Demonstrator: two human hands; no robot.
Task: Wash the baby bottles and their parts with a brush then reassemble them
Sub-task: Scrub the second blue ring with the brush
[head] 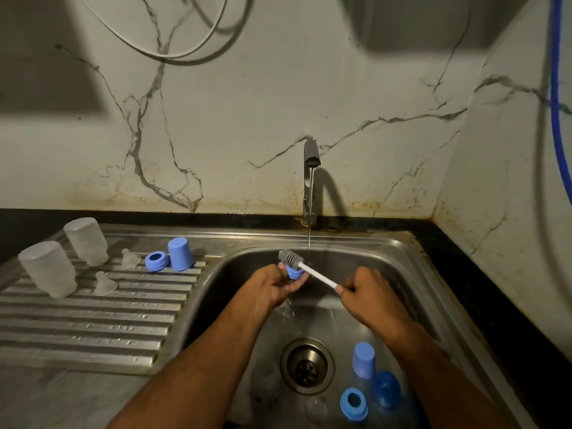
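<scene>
Step in hand: scrubbing a blue collar ring [293, 271] under the running tap [311, 178], over the sink [411, 274].
Left hand [272, 284]: its grip is curled around the blue collar ring, holding it up near the thin stream of water.
Right hand [368, 294]: its grip is clenched on the white handle of the bottle brush [309, 269]; the grey bristle head lies against the top of the ring.
Drainboard [93, 323]: two clear bottles [49, 269] stand upside down at the left; beside them lie two clear teats [105, 284], a second blue ring [157, 260] and a blue cap [180, 253] standing mouth down. Judging by their place on the rack, these look washed and set to drain.
Sink basin: near the drain [307, 365] lie a light blue cap [363, 360], a darker blue cap [386, 389] and another blue ring [353, 404]. A clear rounded piece [315, 408] below the drain may be a teat; it is too faint to be sure.
Done so far: apparently two bottles and one set of small parts.
Left to do: finish this ring, wash the pieces in the basin, then screw everything back together. No reassembly has begun.
Watch for: wet, slick plastic slipping from the left grip toward the drain.
</scene>
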